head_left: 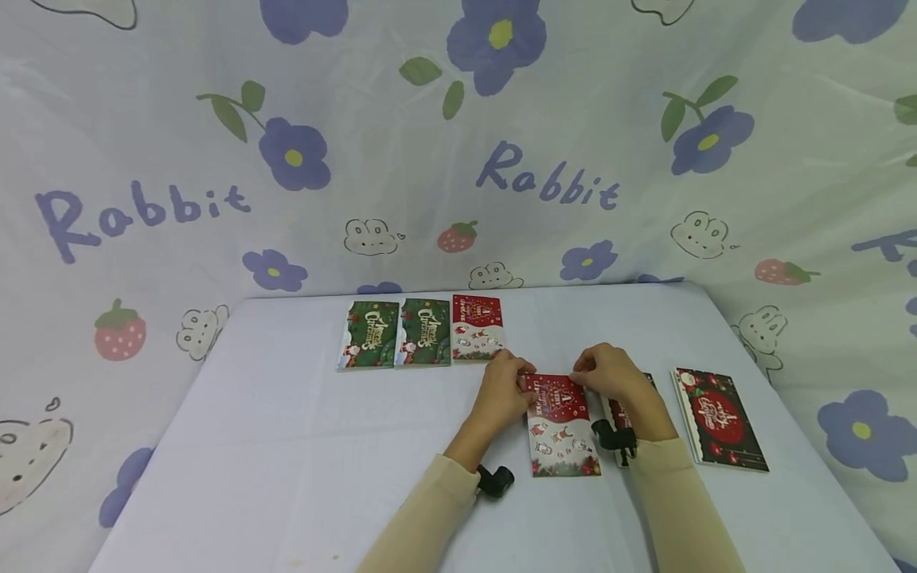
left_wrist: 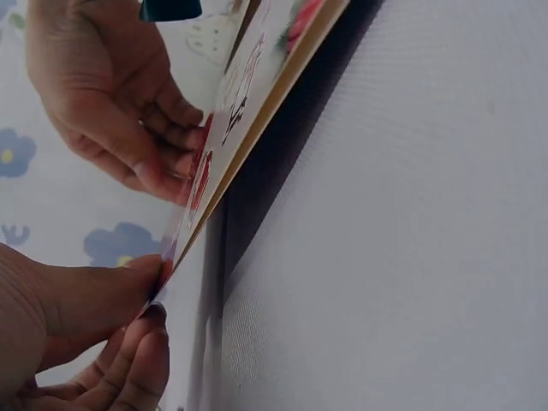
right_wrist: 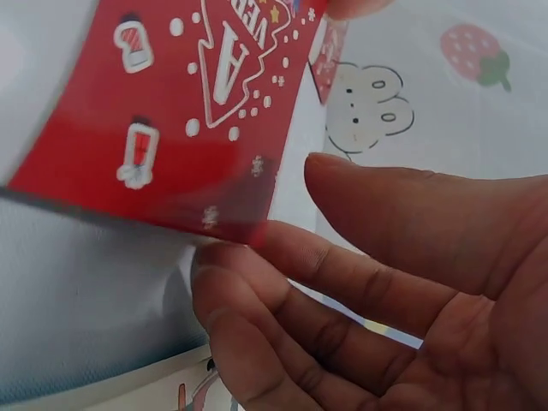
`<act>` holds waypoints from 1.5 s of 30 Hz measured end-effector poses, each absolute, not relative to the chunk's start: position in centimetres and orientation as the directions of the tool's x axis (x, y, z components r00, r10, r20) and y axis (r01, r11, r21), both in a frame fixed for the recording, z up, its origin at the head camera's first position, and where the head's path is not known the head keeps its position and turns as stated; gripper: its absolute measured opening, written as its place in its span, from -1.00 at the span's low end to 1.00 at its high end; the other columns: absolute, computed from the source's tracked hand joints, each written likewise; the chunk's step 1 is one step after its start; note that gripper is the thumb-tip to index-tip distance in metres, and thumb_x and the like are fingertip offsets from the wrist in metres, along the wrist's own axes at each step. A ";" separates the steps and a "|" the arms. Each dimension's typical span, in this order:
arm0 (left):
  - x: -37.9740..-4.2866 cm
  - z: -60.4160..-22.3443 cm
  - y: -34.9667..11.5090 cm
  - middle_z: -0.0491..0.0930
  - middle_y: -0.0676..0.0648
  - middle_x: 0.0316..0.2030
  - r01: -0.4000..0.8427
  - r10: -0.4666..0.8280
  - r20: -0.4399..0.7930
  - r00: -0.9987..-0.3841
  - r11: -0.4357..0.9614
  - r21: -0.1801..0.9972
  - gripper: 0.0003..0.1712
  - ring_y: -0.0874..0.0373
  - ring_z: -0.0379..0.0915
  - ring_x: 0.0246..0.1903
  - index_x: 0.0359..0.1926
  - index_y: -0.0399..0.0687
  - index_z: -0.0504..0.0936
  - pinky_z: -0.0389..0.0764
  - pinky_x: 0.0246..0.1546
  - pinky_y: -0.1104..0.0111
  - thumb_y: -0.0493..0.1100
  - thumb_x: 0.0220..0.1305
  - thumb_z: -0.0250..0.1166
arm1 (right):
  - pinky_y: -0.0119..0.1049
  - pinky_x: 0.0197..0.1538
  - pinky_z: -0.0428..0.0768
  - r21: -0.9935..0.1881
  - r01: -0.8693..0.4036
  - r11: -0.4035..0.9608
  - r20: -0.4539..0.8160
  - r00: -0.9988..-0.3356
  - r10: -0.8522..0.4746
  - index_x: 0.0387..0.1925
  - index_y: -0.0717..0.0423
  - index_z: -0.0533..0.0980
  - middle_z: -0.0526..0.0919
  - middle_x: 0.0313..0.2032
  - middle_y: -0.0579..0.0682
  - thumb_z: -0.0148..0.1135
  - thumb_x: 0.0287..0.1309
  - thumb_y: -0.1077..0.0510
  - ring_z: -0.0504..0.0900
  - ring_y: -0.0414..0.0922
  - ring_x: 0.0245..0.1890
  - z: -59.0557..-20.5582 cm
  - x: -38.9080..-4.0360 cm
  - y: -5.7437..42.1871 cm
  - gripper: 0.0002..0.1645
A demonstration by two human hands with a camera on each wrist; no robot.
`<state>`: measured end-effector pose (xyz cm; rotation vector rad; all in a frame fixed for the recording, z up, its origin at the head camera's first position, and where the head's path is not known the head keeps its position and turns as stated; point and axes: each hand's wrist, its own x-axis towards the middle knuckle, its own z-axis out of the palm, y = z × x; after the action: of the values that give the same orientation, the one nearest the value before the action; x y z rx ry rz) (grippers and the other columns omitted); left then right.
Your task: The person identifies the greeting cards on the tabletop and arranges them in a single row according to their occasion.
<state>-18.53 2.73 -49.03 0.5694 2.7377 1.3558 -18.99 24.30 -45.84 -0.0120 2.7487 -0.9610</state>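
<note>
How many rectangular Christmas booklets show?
6: two green booklets and one red-white booklet at the back, another red-white booklet in the left hand, one booklet partly behind the right arm, one black-red booklet far right. Others may be hidden.

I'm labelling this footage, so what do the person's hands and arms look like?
The left hand and right hand are bare, without gloves. The left sleeve and right sleeve are plain beige, ending near the wrists. A small black left wrist camera and right wrist camera sit beside the cuffs.

Smooth, glossy paper on the held card [right_wrist: 171, 163]; matt, fine-textured tablecloth [left_wrist: 411, 214].
</note>
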 end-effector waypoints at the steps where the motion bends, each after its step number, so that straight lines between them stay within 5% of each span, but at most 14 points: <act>1: -18.5 -49.0 2.7 0.44 -0.05 -0.30 0.297 0.332 0.122 -0.935 0.552 0.779 -0.57 0.26 0.36 -0.35 -0.03 -0.30 0.75 0.48 -0.30 0.45 -0.42 0.02 0.62 | -0.09 -0.25 0.62 -0.622 0.065 0.781 -0.213 -0.973 -0.088 -0.16 0.33 0.69 0.70 -0.27 0.13 0.39 0.32 0.19 0.62 0.03 -0.26 -45.9 -19.0 24.3 -0.77; 11: -18.5 -49.0 2.5 0.45 -0.08 -0.26 0.259 0.281 0.127 -0.951 0.503 0.825 -0.60 0.19 0.43 -0.30 -0.02 -0.32 0.75 0.54 -0.29 0.43 -0.42 0.08 0.58 | -0.22 -0.41 0.54 -0.705 0.003 0.709 -0.160 -0.975 -0.155 -0.19 0.25 0.67 0.60 -0.47 0.03 0.41 0.30 0.27 0.55 -0.08 -0.46 -45.9 -19.3 24.7 -0.89; 26: -18.9 -49.1 2.1 0.59 -0.21 0.04 0.255 0.311 0.150 -0.939 0.332 0.908 -0.38 -0.02 0.69 -0.12 0.27 -0.11 0.62 0.71 -0.12 0.32 -0.39 0.19 0.54 | -0.14 -0.41 0.61 -0.808 -0.010 0.590 -0.058 -0.994 -0.096 -0.11 0.25 0.67 0.67 -0.36 0.11 0.36 0.36 0.31 0.60 0.00 -0.37 -45.1 -19.3 25.6 -0.88; 33: -18.6 -49.3 2.5 0.61 -0.17 0.01 0.204 0.378 0.078 -0.922 0.307 0.929 -0.39 0.09 0.68 -0.17 0.23 -0.01 0.66 0.71 -0.17 0.35 -0.41 0.16 0.55 | -0.20 -0.34 0.61 -0.804 -0.009 0.594 -0.019 -0.999 -0.042 -0.06 0.30 0.66 0.69 -0.33 0.14 0.37 0.36 0.30 0.64 0.02 -0.37 -45.0 -19.4 26.1 -0.82; 45: -18.4 -49.5 3.0 0.61 -0.13 -0.09 0.191 0.401 0.058 -0.914 0.299 0.935 -0.44 0.22 0.57 -0.33 0.12 -0.12 0.70 0.66 -0.32 0.41 -0.56 0.09 0.51 | -0.17 -0.32 0.66 -0.809 0.035 0.587 -0.033 -0.999 0.015 -0.01 0.34 0.64 0.66 -0.30 0.16 0.33 0.41 0.28 0.70 0.07 -0.37 -44.9 -19.2 26.4 -0.78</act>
<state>-18.44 3.00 -49.51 0.5490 2.3750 1.6690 -19.24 26.43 -44.87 0.0442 2.7783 -1.4173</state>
